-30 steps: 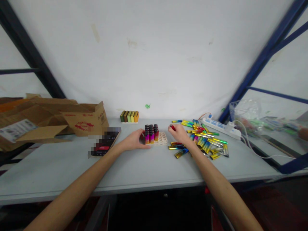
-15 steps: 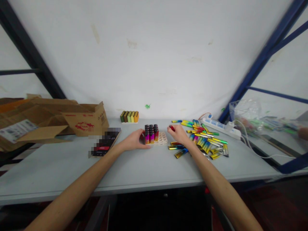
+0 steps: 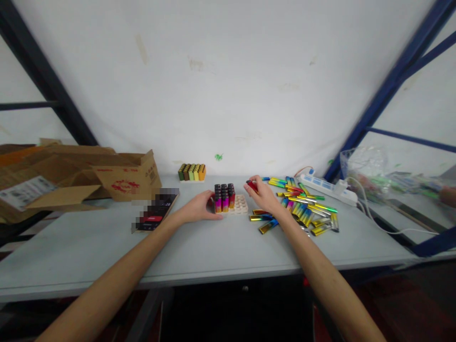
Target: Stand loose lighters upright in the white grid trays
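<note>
A white tray with round holes stands on the table, its left part filled with upright purple and pink lighters with black tops. My left hand curves round the tray's left end, thumb at the front and fingers behind, gripping it. Just above and right of the tray's open holes, my right hand pinches a red lighter with a dark end, held tilted. Under and beside my right forearm lies a loose pile of shiny lighters in gold, blue, green and red.
A second block of green, brown and yellow lighters stands by the wall. A phone, partly pixelated, and cardboard boxes are on the left. A power strip with cables lies at right, before a blue frame. Another person's hand shows at the far right.
My right hand has lifted slightly and turned, so more of the red lighter shows. My left hand and the tray have stayed in place.
</note>
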`<state>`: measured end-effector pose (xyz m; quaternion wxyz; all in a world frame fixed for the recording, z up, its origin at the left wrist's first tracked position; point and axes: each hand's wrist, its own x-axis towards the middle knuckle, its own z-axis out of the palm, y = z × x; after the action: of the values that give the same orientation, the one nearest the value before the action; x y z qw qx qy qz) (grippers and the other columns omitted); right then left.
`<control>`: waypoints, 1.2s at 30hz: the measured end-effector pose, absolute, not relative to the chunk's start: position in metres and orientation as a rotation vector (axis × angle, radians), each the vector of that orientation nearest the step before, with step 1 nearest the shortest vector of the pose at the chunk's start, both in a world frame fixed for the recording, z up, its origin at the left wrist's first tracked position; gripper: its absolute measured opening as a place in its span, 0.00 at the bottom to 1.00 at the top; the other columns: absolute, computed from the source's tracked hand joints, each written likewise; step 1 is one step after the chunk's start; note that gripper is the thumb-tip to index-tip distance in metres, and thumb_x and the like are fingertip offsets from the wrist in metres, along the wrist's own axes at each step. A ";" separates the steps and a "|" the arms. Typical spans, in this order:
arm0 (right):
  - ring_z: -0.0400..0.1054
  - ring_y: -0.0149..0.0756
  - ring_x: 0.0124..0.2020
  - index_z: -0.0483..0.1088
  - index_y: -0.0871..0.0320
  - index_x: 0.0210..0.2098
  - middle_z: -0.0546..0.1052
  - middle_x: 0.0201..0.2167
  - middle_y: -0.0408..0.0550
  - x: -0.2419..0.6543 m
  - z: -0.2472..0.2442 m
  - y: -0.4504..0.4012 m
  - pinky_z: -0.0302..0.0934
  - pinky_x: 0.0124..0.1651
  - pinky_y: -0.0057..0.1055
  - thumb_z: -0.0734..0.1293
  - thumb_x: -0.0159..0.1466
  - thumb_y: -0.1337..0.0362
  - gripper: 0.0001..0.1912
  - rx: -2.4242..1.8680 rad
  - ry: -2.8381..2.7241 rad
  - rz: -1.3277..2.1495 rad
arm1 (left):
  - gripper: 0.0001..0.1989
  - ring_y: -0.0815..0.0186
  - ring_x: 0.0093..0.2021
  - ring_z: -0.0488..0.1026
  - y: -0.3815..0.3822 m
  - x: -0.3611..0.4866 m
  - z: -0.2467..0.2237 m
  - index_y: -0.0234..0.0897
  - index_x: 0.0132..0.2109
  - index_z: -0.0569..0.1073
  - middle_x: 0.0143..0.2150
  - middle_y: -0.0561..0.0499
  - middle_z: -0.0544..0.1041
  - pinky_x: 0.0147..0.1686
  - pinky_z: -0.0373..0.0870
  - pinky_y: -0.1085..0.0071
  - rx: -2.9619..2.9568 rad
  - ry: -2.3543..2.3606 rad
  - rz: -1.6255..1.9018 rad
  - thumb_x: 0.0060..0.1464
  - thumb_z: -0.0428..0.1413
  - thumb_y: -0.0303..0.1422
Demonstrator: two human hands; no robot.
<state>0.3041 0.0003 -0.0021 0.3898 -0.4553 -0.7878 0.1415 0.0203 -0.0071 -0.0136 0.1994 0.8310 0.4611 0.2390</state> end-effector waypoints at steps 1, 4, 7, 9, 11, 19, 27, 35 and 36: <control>0.68 0.37 0.32 0.66 0.57 0.47 0.74 0.31 0.45 0.305 -0.002 0.001 0.59 0.37 0.31 0.60 0.72 0.51 0.15 -1.122 -2.010 0.355 | 0.32 0.54 0.40 0.76 -0.007 0.020 -0.014 0.37 0.45 0.74 0.42 0.45 0.80 0.43 0.75 0.60 2.324 1.290 0.668 0.38 0.70 0.53; 0.70 0.38 0.39 0.71 0.57 0.42 0.75 0.40 0.52 0.306 0.001 0.002 0.64 0.41 0.33 0.63 0.71 0.51 0.15 -0.989 -2.039 0.346 | 0.33 0.54 0.41 0.77 -0.006 0.019 -0.016 0.37 0.46 0.75 0.43 0.45 0.80 0.43 0.74 0.60 2.323 1.270 0.676 0.38 0.70 0.54; 0.69 0.36 0.33 0.74 0.57 0.40 0.74 0.33 0.49 0.305 0.004 0.000 0.64 0.37 0.31 0.67 0.68 0.48 0.18 -0.924 -2.010 0.452 | 0.34 0.54 0.41 0.77 -0.005 0.019 -0.017 0.37 0.47 0.74 0.44 0.45 0.80 0.43 0.74 0.60 2.328 1.264 0.676 0.39 0.70 0.54; 0.66 0.33 0.26 0.74 0.58 0.40 0.71 0.25 0.43 0.303 0.005 -0.003 0.62 0.31 0.29 0.68 0.67 0.46 0.20 -0.921 -1.967 0.616 | 0.33 0.54 0.42 0.77 -0.006 0.019 -0.016 0.37 0.47 0.74 0.44 0.45 0.80 0.44 0.74 0.60 2.329 1.267 0.671 0.39 0.70 0.53; 0.65 0.32 0.23 0.73 0.58 0.40 0.70 0.22 0.40 0.299 0.003 -0.006 0.61 0.28 0.28 0.69 0.65 0.44 0.21 -0.902 -1.930 0.777 | 0.33 0.53 0.42 0.77 -0.007 0.019 -0.015 0.37 0.47 0.74 0.44 0.45 0.80 0.44 0.74 0.60 2.325 1.261 0.668 0.39 0.70 0.53; 0.69 0.34 0.25 0.75 0.58 0.40 0.79 0.26 0.46 0.287 -0.008 -0.006 0.63 0.32 0.29 0.71 0.63 0.43 0.22 -0.911 -2.030 0.691 | 0.32 0.53 0.41 0.77 -0.005 0.020 -0.016 0.36 0.47 0.74 0.43 0.45 0.79 0.41 0.74 0.61 2.315 1.278 0.646 0.39 0.70 0.51; 0.64 0.30 0.24 0.76 0.61 0.34 0.76 0.23 0.43 0.285 0.003 -0.008 0.56 0.29 0.26 0.71 0.65 0.46 0.21 -0.912 -2.141 0.568 | 0.33 0.52 0.41 0.77 -0.004 0.019 -0.017 0.36 0.46 0.75 0.43 0.44 0.79 0.41 0.74 0.60 2.323 1.279 0.654 0.38 0.70 0.53; 0.65 0.30 0.25 0.78 0.60 0.37 0.76 0.25 0.43 0.292 0.010 -0.010 0.55 0.31 0.25 0.71 0.66 0.51 0.17 -0.932 -2.248 0.578 | 0.32 0.53 0.41 0.77 -0.004 0.019 -0.017 0.36 0.47 0.74 0.44 0.45 0.80 0.42 0.74 0.60 2.319 1.261 0.662 0.39 0.70 0.51; 0.65 0.29 0.25 0.77 0.60 0.36 0.76 0.25 0.42 0.288 0.007 -0.010 0.55 0.30 0.25 0.72 0.65 0.50 0.17 -0.936 -2.225 0.595 | 0.32 0.53 0.41 0.77 -0.004 0.019 -0.017 0.36 0.47 0.74 0.44 0.45 0.80 0.42 0.74 0.60 2.319 1.261 0.666 0.39 0.70 0.51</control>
<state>0.2881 -0.0101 0.0070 0.3220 -0.3564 -0.8473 0.2267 0.0187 -0.0043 -0.0174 0.2079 0.8332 0.4530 0.2394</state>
